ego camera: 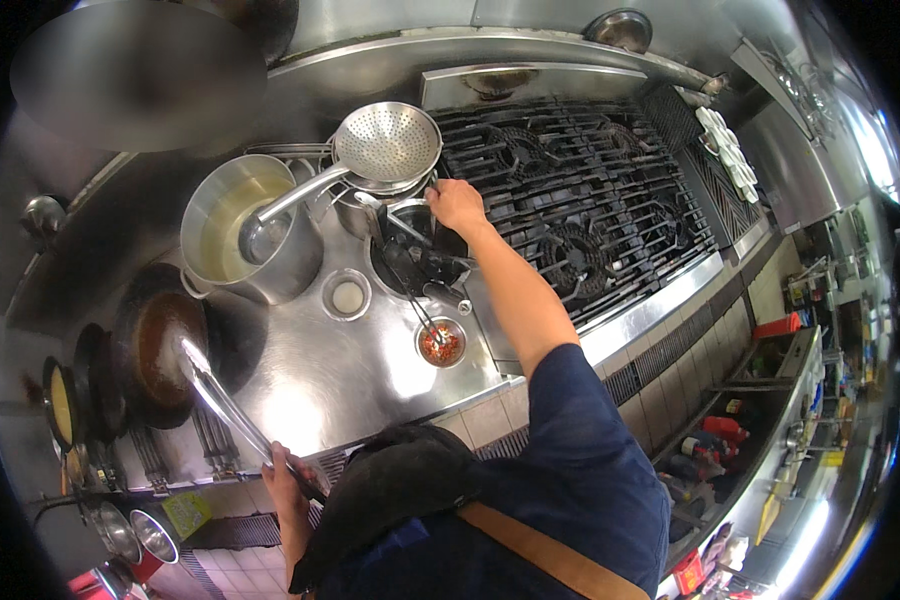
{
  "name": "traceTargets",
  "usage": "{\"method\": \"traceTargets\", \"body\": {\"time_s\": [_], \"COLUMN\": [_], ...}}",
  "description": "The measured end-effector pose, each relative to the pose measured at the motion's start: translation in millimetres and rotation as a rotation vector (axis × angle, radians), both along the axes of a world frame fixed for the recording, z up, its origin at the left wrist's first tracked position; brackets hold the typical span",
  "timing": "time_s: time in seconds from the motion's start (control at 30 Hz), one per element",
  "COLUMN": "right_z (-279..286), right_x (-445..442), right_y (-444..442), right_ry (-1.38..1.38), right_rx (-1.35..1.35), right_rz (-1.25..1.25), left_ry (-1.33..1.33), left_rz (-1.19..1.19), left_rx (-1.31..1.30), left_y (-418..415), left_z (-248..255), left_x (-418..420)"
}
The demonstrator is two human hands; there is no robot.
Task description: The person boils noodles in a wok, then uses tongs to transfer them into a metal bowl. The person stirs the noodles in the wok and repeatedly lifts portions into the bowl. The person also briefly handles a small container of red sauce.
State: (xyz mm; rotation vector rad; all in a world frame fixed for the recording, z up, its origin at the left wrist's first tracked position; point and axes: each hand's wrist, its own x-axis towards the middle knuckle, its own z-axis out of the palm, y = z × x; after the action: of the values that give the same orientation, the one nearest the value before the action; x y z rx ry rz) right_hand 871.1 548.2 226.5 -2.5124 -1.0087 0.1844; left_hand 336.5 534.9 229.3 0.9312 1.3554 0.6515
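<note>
My left hand [283, 480] grips the dark end of a long-handled metal utensil [244, 416]. Its bright far end is over a wok [171, 360] with a brown inner surface, at the left. My right hand [457, 204] reaches forward, its fingers curled at the back rim of a metal pot of utensils [375, 274]; whether they hold anything is hidden. Behind that pot, a perforated strainer [390, 142] lies over other metal vessels. To its left stands a large stockpot [304, 259] of pale yellow liquid, with a ladle [265, 236] inside.
On the steel counter [330, 375] are a small bowl [326, 296] with white contents and another bowl [420, 352] of chopped red pieces. A gas range [570, 195] with black grates lies to the right. Pans [61, 401] line the left side; bottles [720, 435] fill a low shelf.
</note>
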Motion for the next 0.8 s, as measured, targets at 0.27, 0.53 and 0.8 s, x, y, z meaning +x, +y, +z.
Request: {"method": "traceTargets", "body": {"time_s": [0.27, 0.53, 0.8], "right_z": [90.0, 78.2, 31.7], "right_x": [9.2, 18.8, -12.7], "right_y": [-28.6, -39.1, -16.8], "right_ry": [-0.111, 0.011, 0.113], "right_rx": [0.298, 0.322, -0.009], "right_rz": [0.073, 0.098, 0.259], "left_ry": [0.013, -0.066, -0.228], "left_rz": [0.039, -0.156, 0.040], "left_rx": [-0.035, 0.055, 0.289], "left_y": [-2.2, 9.4, 103.9], "left_z": [-9.2, -5.3, 38.0], "left_x": [-3.9, 17.2, 96.5]}}
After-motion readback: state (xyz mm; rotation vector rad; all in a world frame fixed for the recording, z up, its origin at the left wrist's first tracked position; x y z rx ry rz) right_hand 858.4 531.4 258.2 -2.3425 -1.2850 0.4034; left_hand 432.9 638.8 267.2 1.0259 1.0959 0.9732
